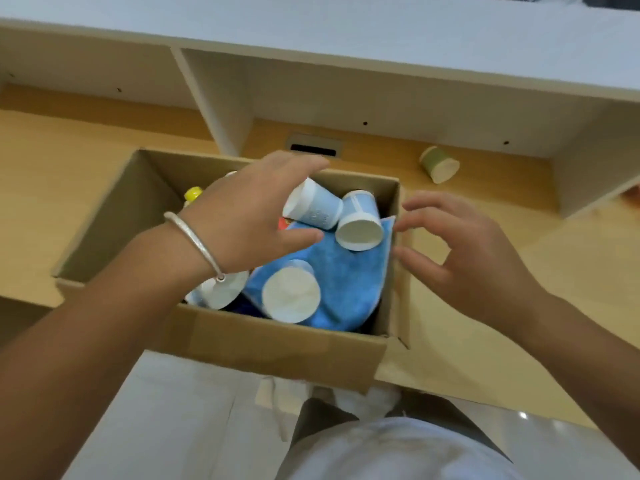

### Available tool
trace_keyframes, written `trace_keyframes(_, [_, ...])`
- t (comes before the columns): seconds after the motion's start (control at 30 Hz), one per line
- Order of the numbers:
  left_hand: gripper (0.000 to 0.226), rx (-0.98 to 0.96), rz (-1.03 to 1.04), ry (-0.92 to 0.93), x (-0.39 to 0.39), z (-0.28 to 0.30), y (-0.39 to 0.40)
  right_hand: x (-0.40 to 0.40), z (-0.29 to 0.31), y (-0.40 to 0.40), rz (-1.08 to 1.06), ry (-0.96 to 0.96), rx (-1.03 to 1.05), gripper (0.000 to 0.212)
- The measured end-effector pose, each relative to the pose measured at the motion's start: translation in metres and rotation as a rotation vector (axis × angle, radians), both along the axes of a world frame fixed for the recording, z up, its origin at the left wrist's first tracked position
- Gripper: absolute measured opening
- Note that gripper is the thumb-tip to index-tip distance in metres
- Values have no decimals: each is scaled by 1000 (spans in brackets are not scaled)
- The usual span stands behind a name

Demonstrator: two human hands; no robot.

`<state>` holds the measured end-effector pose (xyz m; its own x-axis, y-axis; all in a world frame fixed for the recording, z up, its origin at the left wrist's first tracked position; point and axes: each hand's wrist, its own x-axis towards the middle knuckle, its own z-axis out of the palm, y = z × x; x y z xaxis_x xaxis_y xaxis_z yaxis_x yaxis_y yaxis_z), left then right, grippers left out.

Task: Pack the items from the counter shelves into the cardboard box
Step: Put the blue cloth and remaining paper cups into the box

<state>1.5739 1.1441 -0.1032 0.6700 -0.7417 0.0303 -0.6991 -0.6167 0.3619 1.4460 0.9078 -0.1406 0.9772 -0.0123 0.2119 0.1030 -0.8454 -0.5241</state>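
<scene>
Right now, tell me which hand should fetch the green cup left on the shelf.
The right hand. It hovers open and empty at the cardboard box's right wall, on the same side as the green cup. The left hand is over the box, fingers around a blue cup.

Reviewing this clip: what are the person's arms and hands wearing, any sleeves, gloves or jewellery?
Both forearms are bare, with no sleeves or gloves in view. The left hand has a thin silver bangle round its wrist, with a small bead or clasp on it. The right hand shows no ring, watch or band.
</scene>
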Motion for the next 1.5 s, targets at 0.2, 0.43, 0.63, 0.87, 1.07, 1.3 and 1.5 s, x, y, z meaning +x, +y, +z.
trace_keyframes(0.2, [72,25,-87,-35,-4,-7,-122,-21,-22,-99,-174,35,-88,29])
trace_keyframes(0.43, [73,217,-66,-88,11,-50,-261,-20,-53,-207,-248,177,-260,48])
trace_keyframes(0.63, [81,388,-11,-68,50,-112,-339,-2,-89,-273,-263,299,-310,61])
trace_keyframes(0.87, [96,510,40,-57,93,-183,-393,26,-135,-320,-237,408,-302,72])
trace_keyframes(1.07, [114,589,-22,-121,121,-219,-404,44,-158,-334,-213,404,-300,68])
trace_keyframes(1.3, [108,609,-45,-157,117,-227,-405,45,-170,-332,-188,459,-262,67])
trace_keyframes(1.5, [79,574,-62,-91,98,-195,-382,42,-151,-307,-181,426,-245,69])
